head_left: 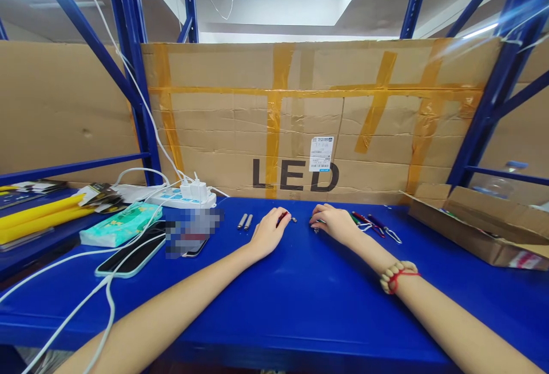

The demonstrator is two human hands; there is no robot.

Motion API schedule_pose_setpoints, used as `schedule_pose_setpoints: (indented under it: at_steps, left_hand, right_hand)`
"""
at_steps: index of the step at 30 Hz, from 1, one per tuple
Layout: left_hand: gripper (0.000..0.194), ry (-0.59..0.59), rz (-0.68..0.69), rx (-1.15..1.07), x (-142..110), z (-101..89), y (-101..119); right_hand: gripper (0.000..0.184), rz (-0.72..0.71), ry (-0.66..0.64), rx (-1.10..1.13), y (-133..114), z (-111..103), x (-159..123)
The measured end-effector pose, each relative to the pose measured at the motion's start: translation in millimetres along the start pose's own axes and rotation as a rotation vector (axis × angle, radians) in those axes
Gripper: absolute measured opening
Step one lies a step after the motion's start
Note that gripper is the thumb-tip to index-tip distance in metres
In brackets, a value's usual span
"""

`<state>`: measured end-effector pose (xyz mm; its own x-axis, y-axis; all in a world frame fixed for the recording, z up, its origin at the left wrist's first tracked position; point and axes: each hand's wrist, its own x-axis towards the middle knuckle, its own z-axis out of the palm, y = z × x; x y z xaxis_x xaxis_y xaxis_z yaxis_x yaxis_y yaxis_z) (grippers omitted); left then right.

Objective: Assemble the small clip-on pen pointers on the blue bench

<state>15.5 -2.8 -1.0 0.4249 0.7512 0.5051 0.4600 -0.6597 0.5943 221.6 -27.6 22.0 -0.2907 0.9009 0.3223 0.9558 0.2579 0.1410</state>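
My left hand (269,230) rests low over the blue tabletop, its fingers curled together around something small and dark red that is mostly hidden. Just beyond its fingertips lies a small metal piece (294,219). To its left, two short silver cylinders (245,222) lie side by side. My right hand (333,222), with a beaded bracelet (397,277) on the wrist, has its fingers closed downward near the table. A bit of metal (316,229) shows under those fingers, too small to name. Behind that hand lie several slim coloured items with metal loops (380,226), partly covered.
A phone (132,257), a tissue pack (122,224), a power strip (184,198) and loose white cables (109,282) occupy the left. An open cardboard box (480,231) stands at the right. A large cardboard panel (223,134) closes off the back between blue rack posts.
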Motion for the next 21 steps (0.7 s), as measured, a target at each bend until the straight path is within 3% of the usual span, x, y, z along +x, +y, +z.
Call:
schedule_pose_setpoints:
  at_steps: [5,9,14,21]
  left_hand:
    - [0.024,-0.167,0.033,-0.02,-4.2,-2.8,5.4]
    - [0.023,-0.157,0.091,-0.044,-4.6,-2.7,7.2]
    - [0.02,-0.124,0.134,-0.06,-2.7,-1.8,8.2]
    - [0.018,-0.11,0.145,-0.095,-4.2,-2.3,10.0]
  right_hand:
    - [0.016,0.099,0.137,0.175,-3.4,0.1,0.1]
    - [0.026,0.133,0.256,0.663,-18.9,-3.0,1.7]
    - [0.039,0.097,0.218,1.008,-30.7,-9.3,2.3]
    - [0.047,0.188,0.129,1.231,-29.2,-5.8,1.9]
